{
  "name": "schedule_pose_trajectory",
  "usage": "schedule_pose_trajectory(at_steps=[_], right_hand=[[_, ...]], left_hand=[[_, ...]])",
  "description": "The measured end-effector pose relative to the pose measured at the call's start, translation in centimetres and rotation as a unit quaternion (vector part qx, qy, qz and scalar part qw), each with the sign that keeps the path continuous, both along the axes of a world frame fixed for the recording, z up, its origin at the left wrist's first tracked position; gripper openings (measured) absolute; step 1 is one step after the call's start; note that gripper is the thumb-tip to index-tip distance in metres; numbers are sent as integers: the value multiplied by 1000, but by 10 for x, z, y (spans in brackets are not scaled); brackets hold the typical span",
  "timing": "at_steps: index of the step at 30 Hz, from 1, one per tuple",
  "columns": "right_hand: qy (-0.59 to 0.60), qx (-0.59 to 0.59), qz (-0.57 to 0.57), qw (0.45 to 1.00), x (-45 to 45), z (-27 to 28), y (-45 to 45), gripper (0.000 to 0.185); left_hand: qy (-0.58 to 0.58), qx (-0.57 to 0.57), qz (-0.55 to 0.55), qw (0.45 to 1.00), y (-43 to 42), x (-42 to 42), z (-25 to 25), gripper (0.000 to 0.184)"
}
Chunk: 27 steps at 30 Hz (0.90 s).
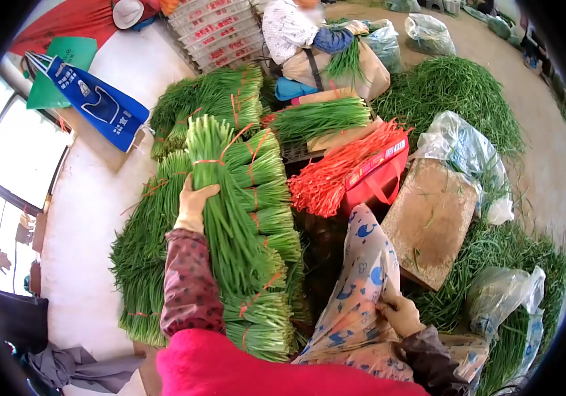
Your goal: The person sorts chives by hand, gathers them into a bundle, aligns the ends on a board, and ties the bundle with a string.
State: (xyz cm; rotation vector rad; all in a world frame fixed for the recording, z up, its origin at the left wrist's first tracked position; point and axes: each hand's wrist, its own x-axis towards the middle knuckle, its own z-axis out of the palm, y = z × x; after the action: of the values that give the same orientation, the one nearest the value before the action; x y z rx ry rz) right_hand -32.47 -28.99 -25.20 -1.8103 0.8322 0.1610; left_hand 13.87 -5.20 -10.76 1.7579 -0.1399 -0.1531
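Observation:
My left hand (194,203), in a pale glove, is closed around a bundle of green stalks (220,191) bound near its pale ends with a red tie. The bundle is above stacked tied bundles (266,228), its leafy ends toward me. My right hand (401,315), also gloved, rests at the whale-print apron (362,290) over my leg, fingers curled; what they hold, if anything, is hidden. Red ties (322,185) lie in a pile beside a red bag (378,178), right of the stacks. Behind them a bundle of loose stalks (322,120) lies on a low stand.
Loose greens (454,99) heap on the floor at right, near a worn board (428,221) and plastic bags (467,148). Another person (289,30) sits ahead with stalks in hand. White crates (217,30) stand behind; a blue apron (101,102) hangs at left.

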Motion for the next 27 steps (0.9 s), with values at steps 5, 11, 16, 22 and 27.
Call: schedule_pose_trajectory(at_steps=[5, 11, 16, 22, 27], right_hand=[[66, -39, -36, 996, -22, -13, -1, 28], [218, 5, 13, 976, -43, -39, -8, 33], [298, 97, -21, 949, -71, -96, -1, 35], [301, 103, -130, 939, -112, -120, 16, 37], [306, 119, -171, 929, -139, -135, 14, 33]], left_hand=[[25, -12, -20, 999, -30, 62, -43, 95], [6, 26, -45, 999, -70, 96, -70, 91], [-12, 241, -34, 970, -91, 115, -159, 99], [-25, 453, 13, 891, -108, 110, -156, 101], [-45, 335, 15, 941, -107, 108, -143, 96]])
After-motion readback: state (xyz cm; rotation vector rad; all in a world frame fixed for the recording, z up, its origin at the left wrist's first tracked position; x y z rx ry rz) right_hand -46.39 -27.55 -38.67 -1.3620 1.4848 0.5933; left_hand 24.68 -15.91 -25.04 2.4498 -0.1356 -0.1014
